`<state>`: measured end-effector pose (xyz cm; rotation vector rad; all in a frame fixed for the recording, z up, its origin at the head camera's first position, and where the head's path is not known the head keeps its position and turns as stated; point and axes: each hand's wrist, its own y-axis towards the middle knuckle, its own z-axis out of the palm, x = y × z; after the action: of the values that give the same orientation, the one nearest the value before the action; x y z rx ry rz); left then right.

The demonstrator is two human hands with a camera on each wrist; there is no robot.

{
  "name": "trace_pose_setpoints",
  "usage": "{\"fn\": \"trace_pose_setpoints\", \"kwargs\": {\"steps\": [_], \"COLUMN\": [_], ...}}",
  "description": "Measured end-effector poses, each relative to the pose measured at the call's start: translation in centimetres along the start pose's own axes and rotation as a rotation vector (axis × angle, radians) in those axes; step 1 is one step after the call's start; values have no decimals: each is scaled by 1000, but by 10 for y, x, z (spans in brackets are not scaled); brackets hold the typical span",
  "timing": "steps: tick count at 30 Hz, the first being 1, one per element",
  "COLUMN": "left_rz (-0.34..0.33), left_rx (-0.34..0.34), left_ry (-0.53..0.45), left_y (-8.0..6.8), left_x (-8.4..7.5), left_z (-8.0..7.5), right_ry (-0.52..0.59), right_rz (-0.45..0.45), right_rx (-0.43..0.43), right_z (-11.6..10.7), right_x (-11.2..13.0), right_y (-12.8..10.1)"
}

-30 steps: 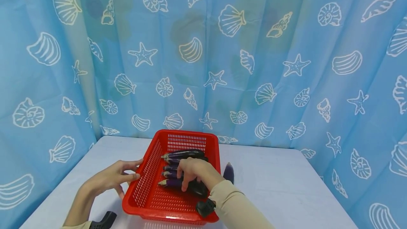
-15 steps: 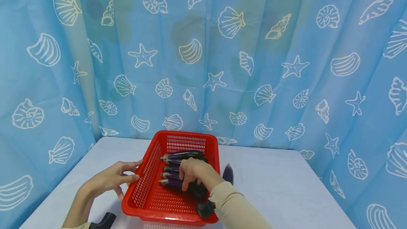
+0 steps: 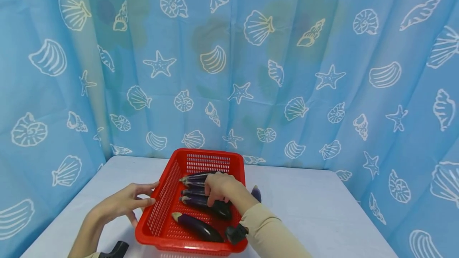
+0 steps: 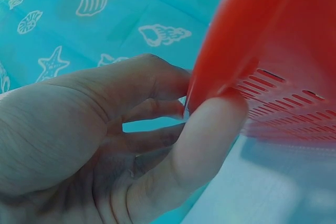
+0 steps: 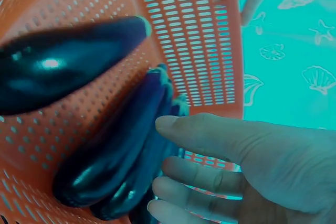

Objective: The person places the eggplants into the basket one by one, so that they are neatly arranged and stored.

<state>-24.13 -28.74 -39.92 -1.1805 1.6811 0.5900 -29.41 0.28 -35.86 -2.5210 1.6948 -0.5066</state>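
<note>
A red perforated basket point(image 3: 165, 194) stands on the white-covered table. My left hand point(image 3: 127, 202) holds its left rim, with the thumb point(image 4: 212, 135) against the outer side. Inside lies a row of several dark purple eggplants point(image 5: 113, 140), stems to the left. One separate eggplant point(image 3: 199, 227) lies nearer the basket's front. My right hand point(image 3: 220, 186) is over the row, its thumb point(image 5: 189, 132) extended along the eggplants and its other fingers loosely bent beside them. That hand covers part of the row in the head view.
Another eggplant point(image 3: 256, 193) is outside the basket, by its right wall and partly hidden by the right forearm. A blue shell-print curtain point(image 3: 229, 71) surrounds the back and sides of the white table point(image 3: 305, 206).
The front eggplant of the row has come away toward the basket's near side. My right hand has lifted off it and shifted slightly back over the others. My left hand stays on the rim.
</note>
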Motion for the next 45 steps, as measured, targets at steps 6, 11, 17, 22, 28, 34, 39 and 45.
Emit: {"fn": "trace_pose_setpoints", "kwargs": {"steps": [6,11,17,22,28,34,39,45], "left_rz": [1,-6,-11,-9,-1,0,-2,-5], "left_rx": [-7,-9,-7,-1,-2,-6,-5,-10], "left_ry": [13,10,0,-11,-9,-2,-6,-5], "left_y": [1,1,-1,-1,-1,-1,-1,0], "left_x": [0,0,1,0,0,1,0,1], "left_z": [1,1,0,0,1,0,0,1], "right_ry": [63,121,179,196,224,243,285,353], "right_rz": [-4,6,-4,-19,-38,-63,-82,-82], "right_rx": [-20,-27,-25,-34,-67,-105,-127,-158], "right_z": [-8,-13,-17,-19,-22,-22,-22,-23], "right_x": [-9,-16,-22,-31,-44,-53,-63,-84], "right_y": [-8,-14,-19,-22,-29,-35,-43,-53]}}
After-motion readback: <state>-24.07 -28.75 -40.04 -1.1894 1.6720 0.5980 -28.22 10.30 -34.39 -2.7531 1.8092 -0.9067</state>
